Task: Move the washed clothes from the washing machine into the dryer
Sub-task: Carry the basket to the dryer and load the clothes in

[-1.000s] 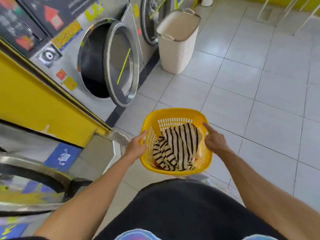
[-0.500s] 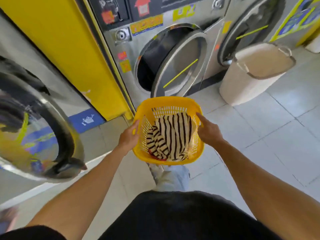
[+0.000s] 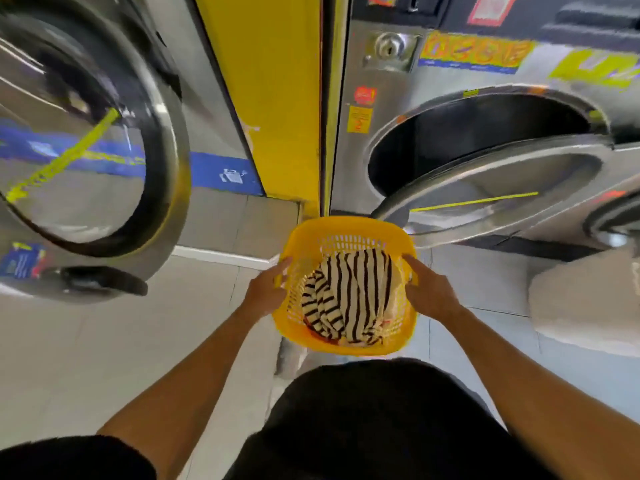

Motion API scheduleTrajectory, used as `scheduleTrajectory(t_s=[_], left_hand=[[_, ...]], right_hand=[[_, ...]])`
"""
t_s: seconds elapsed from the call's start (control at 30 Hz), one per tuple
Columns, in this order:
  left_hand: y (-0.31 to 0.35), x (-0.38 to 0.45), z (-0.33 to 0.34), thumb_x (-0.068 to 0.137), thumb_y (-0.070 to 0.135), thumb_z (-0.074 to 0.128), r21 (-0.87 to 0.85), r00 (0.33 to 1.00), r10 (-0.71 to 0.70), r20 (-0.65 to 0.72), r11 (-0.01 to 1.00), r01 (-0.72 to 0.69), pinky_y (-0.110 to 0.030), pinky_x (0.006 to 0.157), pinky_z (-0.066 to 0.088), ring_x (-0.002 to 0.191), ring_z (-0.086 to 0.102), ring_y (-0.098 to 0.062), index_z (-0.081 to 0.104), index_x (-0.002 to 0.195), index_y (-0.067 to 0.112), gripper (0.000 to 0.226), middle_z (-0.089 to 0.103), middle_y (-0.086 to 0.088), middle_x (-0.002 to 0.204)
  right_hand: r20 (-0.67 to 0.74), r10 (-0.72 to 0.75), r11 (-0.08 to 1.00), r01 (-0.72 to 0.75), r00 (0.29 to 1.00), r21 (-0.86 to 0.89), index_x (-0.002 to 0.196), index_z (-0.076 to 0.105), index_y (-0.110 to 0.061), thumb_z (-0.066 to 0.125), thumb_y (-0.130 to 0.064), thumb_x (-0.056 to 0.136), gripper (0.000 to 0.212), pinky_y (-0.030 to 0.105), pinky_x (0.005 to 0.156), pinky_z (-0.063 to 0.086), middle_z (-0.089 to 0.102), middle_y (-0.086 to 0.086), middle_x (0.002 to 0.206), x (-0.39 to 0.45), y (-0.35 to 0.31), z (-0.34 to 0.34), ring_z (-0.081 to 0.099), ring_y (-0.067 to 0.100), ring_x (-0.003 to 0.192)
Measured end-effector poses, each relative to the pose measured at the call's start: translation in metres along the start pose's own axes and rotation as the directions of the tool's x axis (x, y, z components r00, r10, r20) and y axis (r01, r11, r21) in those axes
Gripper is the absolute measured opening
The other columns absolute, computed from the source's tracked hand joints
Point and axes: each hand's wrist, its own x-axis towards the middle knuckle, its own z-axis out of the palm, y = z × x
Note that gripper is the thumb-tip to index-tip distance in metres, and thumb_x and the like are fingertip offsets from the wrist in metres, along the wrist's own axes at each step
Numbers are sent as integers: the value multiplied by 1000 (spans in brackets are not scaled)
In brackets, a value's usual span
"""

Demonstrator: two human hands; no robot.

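- Holding the basket (image 3: 349, 233) with clothes (image 3: 349, 292) inside, my left hand (image 3: 265, 292) and right hand (image 3: 427, 294) grasp its two sides.
- Tilting may spill clothes on the floor (image 3: 104, 358).
- The basket may hit the open door (image 3: 485, 188) near the dryer (image 3: 478, 133).

Place: self-service laundromat.
Machines: large stainless-steel front-loaders in a row; right machine (image 3: 485, 143) with round door (image 3: 485, 199) swung open, left machine's glass door (image 3: 86, 150) also open.
Fittings: key lock (image 3: 389, 48) on the right machine's panel; instruction and warning stickers (image 3: 360, 119); blurred, unreadable labels.
Surrounds: yellow divider panel (image 3: 277, 91) between machines; grey tiled floor (image 3: 104, 341).
Customer gear: yellow plastic laundry basket (image 3: 349, 226); pale hamper (image 3: 585, 306) far right.
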Motion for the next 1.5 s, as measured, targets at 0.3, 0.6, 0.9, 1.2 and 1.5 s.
scheduleTrajectory(t_s=[0.3, 0.6, 0.9, 1.2, 1.5], left_hand=[[-15, -12, 21, 73, 2, 55, -76, 970, -228, -82, 972, 222, -45, 87, 57, 125, 57, -22, 4, 146, 58, 105, 39, 4, 153], [-53, -23, 74, 79, 1, 52, -151, 829, -448, -335, 894, 422, -43, 78, 58, 114, 64, -32, -6, 148, 54, 104, 44, -8, 151], [-151, 20, 110, 86, 8, 52, -213, 764, -563, -314, 826, 521, -40, 78, 58, 95, 67, -33, 1, 150, 51, 93, 57, -6, 140], [-225, 89, 123, 83, 11, 54, -302, 696, -588, -412, 809, 505, -42, 85, 56, 108, 64, -33, 18, 149, 49, 84, 62, 3, 134], [-285, 120, 115, 87, 17, 61, -239, 759, -563, -327, 826, 511, -41, 85, 55, 106, 64, -32, 12, 152, 46, 86, 59, 0, 138]], right_hand=[[319, -159, 974, 201, 934, -105, 150, 24, -50, 46, -17, 85, 76, 41, 75, 57, 68, 9, 100, 111, -19, 13, 66, 31, 82], [543, -324, 790, 538, 774, -295, 150, 22, -49, 44, -22, 88, 71, 43, 74, 56, 68, 15, 110, 193, -65, 65, 65, 37, 89], [639, -369, 685, 662, 675, -303, 150, 29, -46, 51, -18, 87, 73, 42, 81, 56, 65, 12, 126, 251, -107, 159, 65, 35, 101], [604, -436, 561, 726, 667, -397, 154, 22, -41, 51, -25, 98, 65, 36, 71, 49, 68, 13, 110, 320, -116, 247, 65, 31, 89], [502, -506, 543, 711, 702, -447, 155, 17, -43, 46, -25, 103, 63, 38, 77, 48, 65, 12, 126, 329, -121, 306, 65, 34, 104]])
